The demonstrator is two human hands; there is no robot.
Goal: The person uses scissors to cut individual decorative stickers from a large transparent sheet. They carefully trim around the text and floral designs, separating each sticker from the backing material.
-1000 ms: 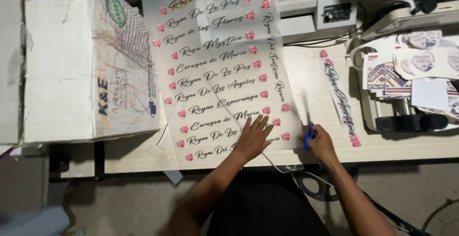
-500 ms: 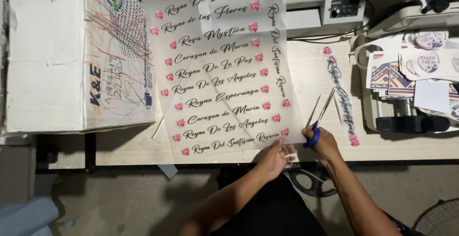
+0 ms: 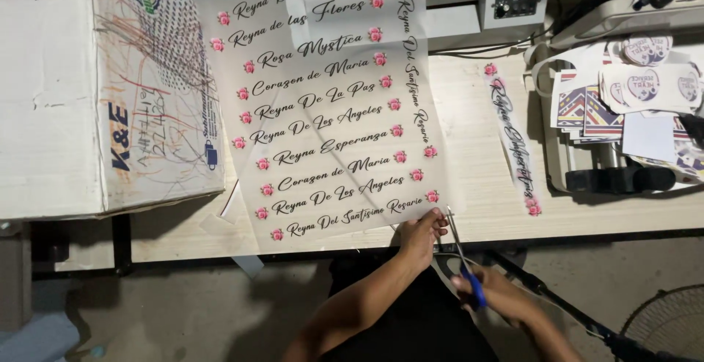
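Two hands work at the near edge of the bench (image 3: 484, 208): the left hand (image 3: 424, 231) pinches the lower right corner of the printed sheet (image 3: 330, 105), while the right hand (image 3: 490, 290) has its grip pressed around the blue-handled scissors (image 3: 462, 259), blades at that corner.

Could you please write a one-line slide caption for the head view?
Left hand pins a printed sheet at the table edge; right hand holds blue-handled scissors.
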